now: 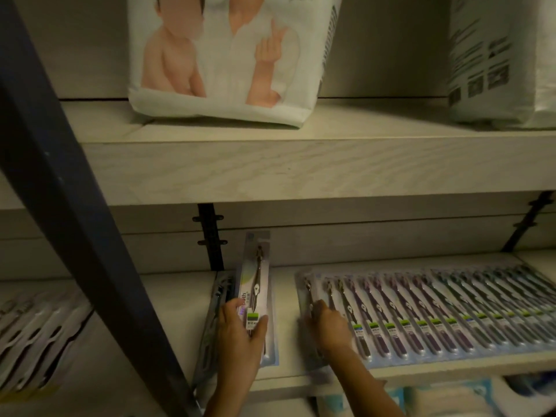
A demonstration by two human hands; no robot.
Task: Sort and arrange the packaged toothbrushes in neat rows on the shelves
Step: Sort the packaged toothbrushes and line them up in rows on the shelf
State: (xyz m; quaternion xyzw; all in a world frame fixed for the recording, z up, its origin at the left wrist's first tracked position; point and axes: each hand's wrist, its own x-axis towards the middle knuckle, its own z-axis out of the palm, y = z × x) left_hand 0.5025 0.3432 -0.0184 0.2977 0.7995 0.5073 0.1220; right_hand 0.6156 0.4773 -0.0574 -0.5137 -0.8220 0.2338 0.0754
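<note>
My left hand [239, 335] grips a packaged toothbrush [255, 278] by its lower end and holds it upright and a little tilted above the lower shelf [288, 377]. A dark pack [218, 296] lies flat just left of it. My right hand [329, 326] rests on the leftmost pack [308, 291] of a long overlapping row of packaged toothbrushes [436, 311] that runs to the right along the shelf. Its fingers curl over that pack's edge. The dim light hides whether the fingers pinch it.
A dark blue upright post [75, 221] slants across the left. Left of it lie more toothbrush packs [36, 335]. The upper shelf [301, 173] carries a white diaper bag [228, 58] and another white bag [505, 58]. Pale blue packages [451, 398] sit below.
</note>
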